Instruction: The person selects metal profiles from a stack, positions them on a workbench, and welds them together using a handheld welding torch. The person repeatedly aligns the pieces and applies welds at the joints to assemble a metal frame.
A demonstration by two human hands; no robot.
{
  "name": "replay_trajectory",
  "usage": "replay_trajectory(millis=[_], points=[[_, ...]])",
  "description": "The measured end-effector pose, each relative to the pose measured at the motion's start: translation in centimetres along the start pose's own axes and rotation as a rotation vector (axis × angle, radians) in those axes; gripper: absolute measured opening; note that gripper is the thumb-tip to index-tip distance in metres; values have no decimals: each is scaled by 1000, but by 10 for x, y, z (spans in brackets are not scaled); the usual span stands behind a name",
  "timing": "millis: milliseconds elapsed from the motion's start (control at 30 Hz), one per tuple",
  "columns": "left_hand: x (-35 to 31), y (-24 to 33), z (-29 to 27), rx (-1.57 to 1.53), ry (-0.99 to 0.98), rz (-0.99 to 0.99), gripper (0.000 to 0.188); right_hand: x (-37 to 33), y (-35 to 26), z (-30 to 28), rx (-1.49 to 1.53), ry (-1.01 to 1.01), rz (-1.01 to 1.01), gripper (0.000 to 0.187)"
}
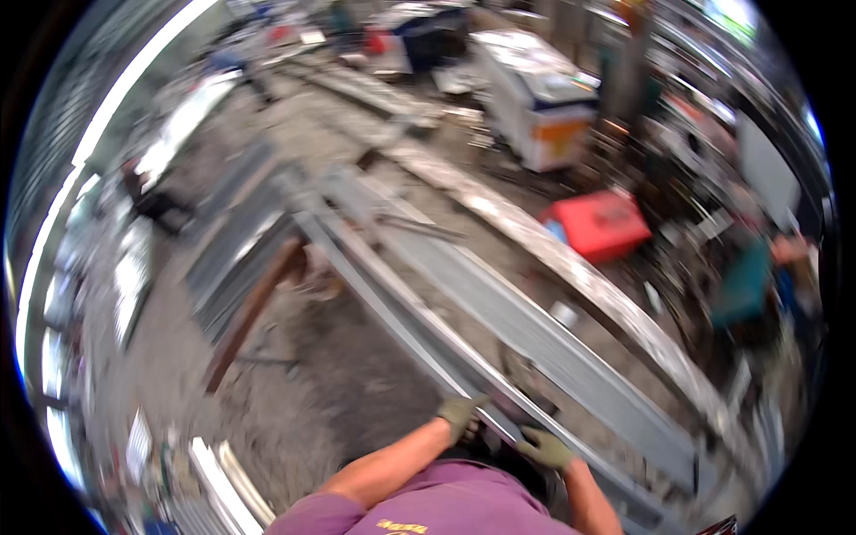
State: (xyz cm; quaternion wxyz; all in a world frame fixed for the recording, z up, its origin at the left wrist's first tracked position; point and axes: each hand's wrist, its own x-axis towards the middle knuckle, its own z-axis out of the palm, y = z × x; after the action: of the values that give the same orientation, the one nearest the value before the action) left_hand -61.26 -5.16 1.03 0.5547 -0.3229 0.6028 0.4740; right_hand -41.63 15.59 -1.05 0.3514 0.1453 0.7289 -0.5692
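Note:
A long grey metal channel [392,303] runs diagonally from the middle left of the head view down toward the lower right, passing in front of my body. My left hand [460,416], in an olive-green glove, is closed on its near edge. On the far edge, a little to the right, my right hand [546,448] in a matching glove is closed too. Some of the fingers are hidden by the metal, and the picture is blurred. Beside this channel lies a second, wider grey metal beam [508,303], apart from my hands.
A stack of ribbed grey metal sections [236,241] lies left of the channel's far end, beside a rusty brown bar [254,316]. Another long beam [535,245] stretches across the right. Farther off are a red container [599,226], a white chest [535,98] and two people.

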Motion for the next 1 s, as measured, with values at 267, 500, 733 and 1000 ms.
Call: replay_trajectory(millis=[267,500,733,1000], points=[[78,-14,-10,89,144,49,42,-55,1,29,-452,369,211,68],[105,-10,-20,271,167,30,52,-78,61,68,-438,597,598,35],[151,-13,-46,262,149,16,60,-74,81,71,-416,666,619,26],[112,-11,-23,264,77,48,64,-68,75,49,-342,591,635,25]])
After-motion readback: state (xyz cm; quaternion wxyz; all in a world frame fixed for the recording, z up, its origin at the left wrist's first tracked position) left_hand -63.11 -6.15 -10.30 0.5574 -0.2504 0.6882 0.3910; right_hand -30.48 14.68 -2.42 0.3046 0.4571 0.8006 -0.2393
